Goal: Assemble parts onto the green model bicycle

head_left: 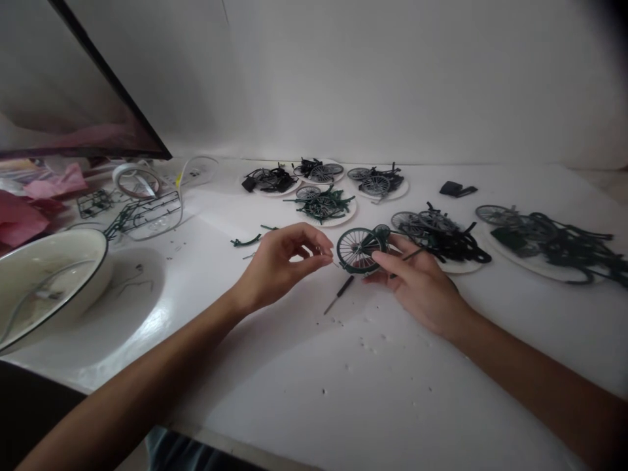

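Observation:
My right hand (pixel 417 281) grips a green miniature bicycle assembly, its spoked wheel (pixel 356 250) turned toward my left hand. Just left of that wheel, my left hand (pixel 289 258) is closed in a pinch, thumb against fingertips. A thin, pale sliver shows at the fingertips, too small to name. Below the wheel lies a small screwdriver (pixel 339 294) with a dark handle. Behind my left hand rests a green bicycle part (pixel 246 241), partly hidden by the hand.
Along the back, paper plates carry black and green model bicycle parts (pixel 324 204). More parts (pixel 564 242) fill a plate at right. A black piece (pixel 457 189) lies alone. At left are an enamel basin (pixel 93 288), green sprue frames (pixel 147 212), a tape roll (pixel 136 180) and a monitor (pixel 73 85).

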A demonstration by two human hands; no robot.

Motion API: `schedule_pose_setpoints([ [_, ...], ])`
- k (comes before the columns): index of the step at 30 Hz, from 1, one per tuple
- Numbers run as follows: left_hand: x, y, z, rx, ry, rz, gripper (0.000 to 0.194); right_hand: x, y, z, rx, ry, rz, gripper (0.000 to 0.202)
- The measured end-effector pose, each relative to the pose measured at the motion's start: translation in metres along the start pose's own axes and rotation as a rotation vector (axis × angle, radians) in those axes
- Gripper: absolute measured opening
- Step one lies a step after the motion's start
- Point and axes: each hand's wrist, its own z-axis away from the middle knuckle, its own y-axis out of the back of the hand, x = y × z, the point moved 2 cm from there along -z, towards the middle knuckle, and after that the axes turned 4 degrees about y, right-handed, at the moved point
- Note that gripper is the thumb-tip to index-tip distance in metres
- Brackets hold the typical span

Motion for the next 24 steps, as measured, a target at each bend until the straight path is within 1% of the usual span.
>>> schedule_pose_setpoints([
  [2,0.000,-0.007,0.003,0.018,-0.024,-0.026,0.013,0.000,0.000,0.001,-0.006,-0.004,0.007,0.023],
  [6,0.002,-0.017,0.009,0.069,-0.079,-0.125,0.010,0.002,-0.001,0.003,-0.094,0.001,-0.010,0.020],
  [8,0.003,-0.020,0.011,0.074,-0.115,-0.176,0.006,0.002,-0.002,0.004,-0.124,-0.014,-0.032,0.018],
  [10,0.004,-0.022,0.012,0.058,-0.156,-0.196,0.004,0.003,-0.003,0.005,-0.145,-0.038,-0.056,0.016],
  [12,0.006,-0.023,0.012,0.017,-0.187,-0.206,0.004,0.004,-0.003,0.006,-0.168,-0.056,-0.076,0.016],
  [15,0.007,-0.024,0.013,-0.026,-0.221,-0.273,0.001,0.005,-0.002,0.005,-0.195,-0.075,-0.081,0.021],
  [19,0.007,-0.022,0.012,-0.038,-0.279,-0.415,0.002,0.006,0.000,0.004,-0.205,-0.091,-0.049,0.030],
  [24,0.010,-0.018,0.012,-0.087,-0.426,-0.624,0.009,0.006,-0.001,0.004,-0.216,-0.062,-0.056,0.025],
])
